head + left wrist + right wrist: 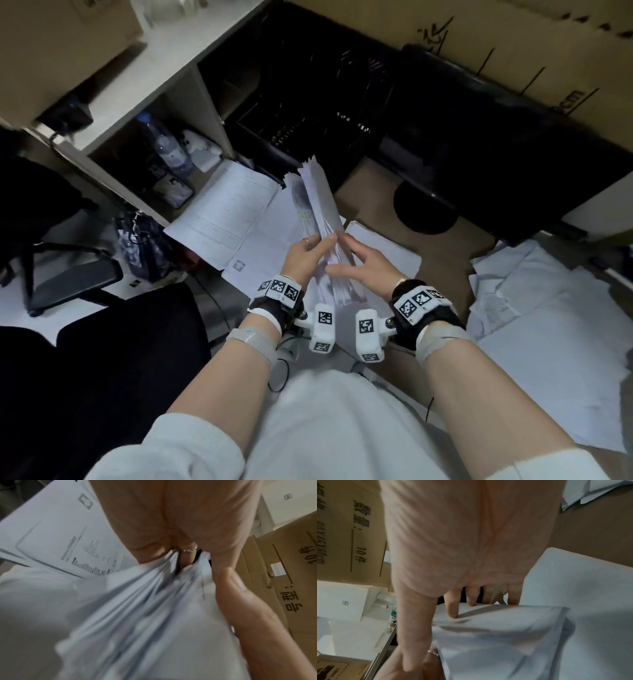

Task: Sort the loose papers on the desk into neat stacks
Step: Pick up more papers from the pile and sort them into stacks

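From the head view, a bundle of papers [322, 219] stands on edge above the brown worktop [442, 253], its top corners fanned unevenly, with the left hand [305, 257] grasping its lower left side and the right hand [363, 263] laid on its right face, fingers nearly straight. The left wrist view shows that hand's fingers [186, 555] curled into splayed, blurred sheets; the right wrist view shows straight fingertips [453, 609] pressing the top sheet, so to square it well, I judge, loosen the grasp slightly and tap the lower edge on the worktop until edges align
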{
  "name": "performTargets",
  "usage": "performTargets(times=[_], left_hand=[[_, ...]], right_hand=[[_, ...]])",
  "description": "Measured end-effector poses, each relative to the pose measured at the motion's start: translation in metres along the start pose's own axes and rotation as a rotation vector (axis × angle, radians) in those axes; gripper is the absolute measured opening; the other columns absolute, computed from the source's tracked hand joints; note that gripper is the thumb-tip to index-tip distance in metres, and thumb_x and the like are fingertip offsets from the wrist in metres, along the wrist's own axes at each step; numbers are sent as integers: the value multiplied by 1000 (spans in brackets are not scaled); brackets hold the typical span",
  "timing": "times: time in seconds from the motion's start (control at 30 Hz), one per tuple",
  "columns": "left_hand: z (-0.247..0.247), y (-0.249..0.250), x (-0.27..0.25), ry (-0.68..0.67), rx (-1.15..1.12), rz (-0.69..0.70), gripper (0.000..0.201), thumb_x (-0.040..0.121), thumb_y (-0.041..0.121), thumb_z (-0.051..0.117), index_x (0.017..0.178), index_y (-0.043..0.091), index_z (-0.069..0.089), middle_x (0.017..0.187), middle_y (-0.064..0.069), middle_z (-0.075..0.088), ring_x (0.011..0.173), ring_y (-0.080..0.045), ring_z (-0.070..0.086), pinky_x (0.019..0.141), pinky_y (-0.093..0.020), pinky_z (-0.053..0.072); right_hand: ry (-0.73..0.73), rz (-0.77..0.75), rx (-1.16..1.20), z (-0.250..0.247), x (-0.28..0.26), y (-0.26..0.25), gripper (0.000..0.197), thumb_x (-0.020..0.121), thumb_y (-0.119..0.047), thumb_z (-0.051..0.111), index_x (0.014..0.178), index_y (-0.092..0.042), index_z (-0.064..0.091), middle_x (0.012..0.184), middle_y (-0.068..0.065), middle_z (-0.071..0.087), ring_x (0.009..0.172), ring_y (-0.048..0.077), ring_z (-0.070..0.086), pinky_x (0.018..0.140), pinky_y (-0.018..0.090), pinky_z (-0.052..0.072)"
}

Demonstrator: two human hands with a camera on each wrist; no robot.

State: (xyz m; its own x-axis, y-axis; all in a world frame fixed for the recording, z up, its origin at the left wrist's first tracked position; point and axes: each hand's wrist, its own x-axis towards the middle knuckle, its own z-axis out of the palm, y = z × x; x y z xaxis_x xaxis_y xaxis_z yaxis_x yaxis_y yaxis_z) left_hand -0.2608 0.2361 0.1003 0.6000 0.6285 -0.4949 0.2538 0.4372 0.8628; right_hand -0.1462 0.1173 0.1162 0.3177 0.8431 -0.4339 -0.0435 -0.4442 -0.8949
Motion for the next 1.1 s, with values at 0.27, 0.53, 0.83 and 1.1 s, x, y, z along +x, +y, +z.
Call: performTargets(times=[0.27, 0.53, 0.83, 1.1], left_hand=[[-36, 32, 18, -88, 46, 47, 22, 85, 20, 78, 104, 10, 73, 99, -9, 76, 90, -23, 73, 87, -39, 58], [-79, 41, 29, -96, 33, 37, 25, 93, 7, 65, 116, -3, 68, 107, -16, 73, 91, -29, 72, 79, -36, 61], [-103, 35, 37, -134, 82, -32, 18, 93, 5, 61, 107, 0, 72, 96, -13, 75, 84, -25, 71, 76, -33, 61], [-106, 4, 43, 8, 154, -61, 15, 88, 5, 60, 91, -4, 71, 76, -10, 67, 68, -18, 60, 66, -30, 51]], right_hand=[[170, -45, 93, 26, 21, -19, 53, 83, -23, 79, 133, -28, 62, 139, -16, 56, 134, -4, 43, 114, 27, 31], [623, 149, 216, 49, 39, -24, 17, 93, -24, 63, 105, -12, 62, 101, 2, 66, 84, 17, 59, 72, 30, 47], [897, 344, 365, 60, 11, 6, 26, 92, -22, 60, 117, -17, 61, 104, 3, 66, 92, 23, 65, 77, 37, 57], [1050, 609, 180, 66, -3, 76, 25, 79, -30, 55, 72, -7, 64, 82, 12, 69, 76, 37, 66, 78, 50, 59]])
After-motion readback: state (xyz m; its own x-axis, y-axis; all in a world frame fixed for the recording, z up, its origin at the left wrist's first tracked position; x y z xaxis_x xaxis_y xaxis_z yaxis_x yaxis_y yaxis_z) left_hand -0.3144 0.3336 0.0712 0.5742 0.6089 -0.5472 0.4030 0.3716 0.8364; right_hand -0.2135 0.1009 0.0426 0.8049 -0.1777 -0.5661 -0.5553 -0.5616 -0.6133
